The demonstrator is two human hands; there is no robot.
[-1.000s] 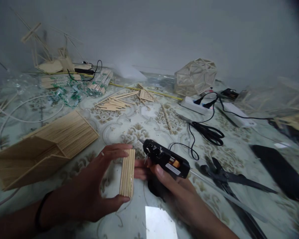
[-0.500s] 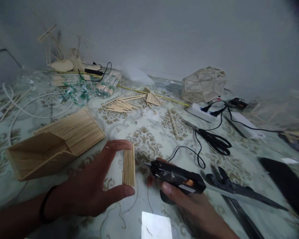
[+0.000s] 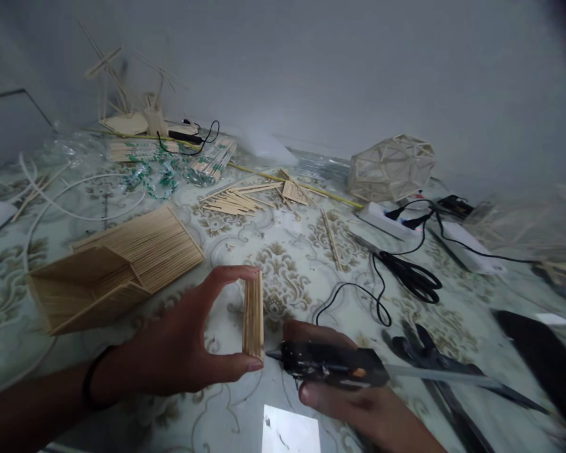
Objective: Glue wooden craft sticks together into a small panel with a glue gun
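My left hand (image 3: 183,343) grips a small panel of wooden sticks (image 3: 253,318) by its two ends, thumb below and fingers above. The panel is held on edge over the table. In my right hand (image 3: 353,402) is a black glue gun (image 3: 332,365), a clear glue stick (image 3: 443,375) jutting from its back. Its nozzle points left, at or very near the panel's lower right edge; contact is hard to tell. Left of my left hand lies a larger open box built of wooden sticks (image 3: 122,267).
Loose sticks (image 3: 236,200) lie mid-table, with packed sticks (image 3: 214,160) behind. To the right are black scissors (image 3: 405,270), a power strip (image 3: 387,220), a large cutting tool (image 3: 434,358) and a black phone-like slab (image 3: 542,358). A stick-frame polyhedron (image 3: 391,167) stands at the back.
The panel has turned so that its edge faces the glue gun. My right hand has lowered the gun slightly and brought its nozzle to the panel's lower end. The view has shifted a little.
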